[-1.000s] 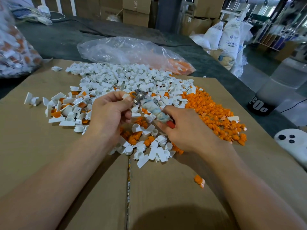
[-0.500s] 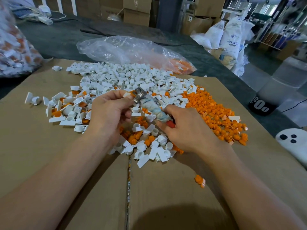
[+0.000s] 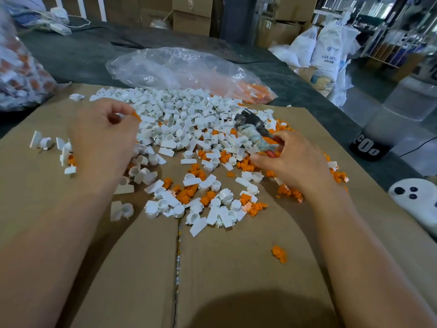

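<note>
Apart they go, left hand (image 3: 104, 138) swung out leftward, pinching a tiny orange plug (image 3: 137, 116) over the white caps (image 3: 179, 110), right hand (image 3: 293, 162) wrapped round the taped tool (image 3: 254, 132) above the heap; the plug looks light, stiff and easily fumbled, best nipped by its sides, with bare cardboard (image 3: 236, 268) nearer the body.

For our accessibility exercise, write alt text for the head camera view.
A person's right hand grips a wrapped tool while the left hand pinches an orange piece, above white parts and orange parts strewn on cardboard.
</note>
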